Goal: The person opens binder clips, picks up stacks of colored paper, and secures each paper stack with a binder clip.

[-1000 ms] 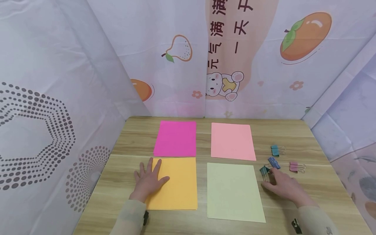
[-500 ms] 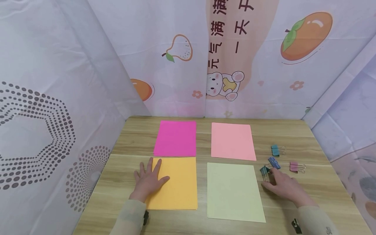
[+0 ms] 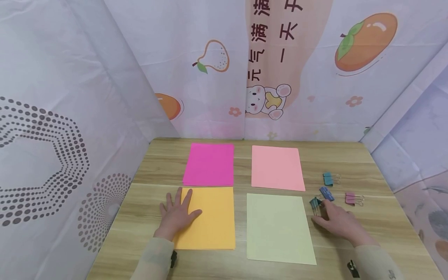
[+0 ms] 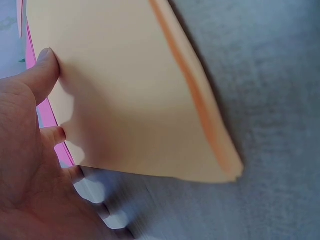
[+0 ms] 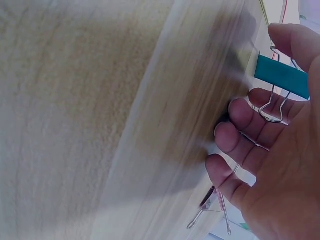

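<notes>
My left hand [image 3: 177, 216] rests on the left part of a stack of orange-yellow paper [image 3: 213, 229], fingers spread over its edge and onto the table. In the left wrist view, several edges show along the rim of this paper stack [image 4: 195, 95]. On the right, my right hand [image 3: 339, 222] rests on the table by a teal binder clip [image 3: 314, 207]. That clip's teal body [image 5: 282, 75] and wire handles sit between my thumb and index finger in the right wrist view, with no firm pinch visible. The other fingers are loosely bent.
Magenta paper [image 3: 210, 165] and pink paper [image 3: 277, 168] lie at the back. Pale green paper [image 3: 278, 229] is in front. Near my right hand are a blue binder clip [image 3: 326, 194], a lighter teal one [image 3: 328, 179] and a pink one [image 3: 350, 198]. Printed curtains [image 3: 210, 93] surround the wooden table.
</notes>
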`<state>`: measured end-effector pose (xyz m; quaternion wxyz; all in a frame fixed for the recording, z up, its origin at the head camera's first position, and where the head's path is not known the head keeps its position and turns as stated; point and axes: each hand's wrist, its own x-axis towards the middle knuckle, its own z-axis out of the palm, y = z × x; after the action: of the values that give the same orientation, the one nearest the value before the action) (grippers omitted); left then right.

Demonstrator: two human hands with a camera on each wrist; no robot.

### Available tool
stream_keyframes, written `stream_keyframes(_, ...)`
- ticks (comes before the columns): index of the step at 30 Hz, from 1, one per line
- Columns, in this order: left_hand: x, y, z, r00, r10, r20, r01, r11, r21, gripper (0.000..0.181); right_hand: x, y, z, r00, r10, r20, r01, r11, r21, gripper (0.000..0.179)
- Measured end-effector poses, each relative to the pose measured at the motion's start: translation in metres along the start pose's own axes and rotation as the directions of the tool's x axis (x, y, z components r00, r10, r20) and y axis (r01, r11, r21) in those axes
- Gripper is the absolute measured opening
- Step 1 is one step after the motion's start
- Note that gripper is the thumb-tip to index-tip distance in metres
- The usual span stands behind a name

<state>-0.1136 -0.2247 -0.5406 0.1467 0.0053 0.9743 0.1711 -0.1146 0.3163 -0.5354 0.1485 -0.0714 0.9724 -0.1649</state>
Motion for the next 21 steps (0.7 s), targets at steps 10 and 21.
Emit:
stream_keyframes(10,0.0028,-0.0009,-0.0005,1.0,-0.007,0.013,0.007,1.0,-0.006,0.09,0.0011,0.0008,0.0015,1.0,0.002,-0.001,-0.002,1.0,0.02,0.073)
stream_keyframes(21,0.0026,-0.0012,-0.0006,1.0,0.001,0.0,-0.001,1.0,0.002,0.09,0.0006,-0.0021,-0.0009,1.0,0.002,-0.003,-0.002,1.0,0.024,0.061)
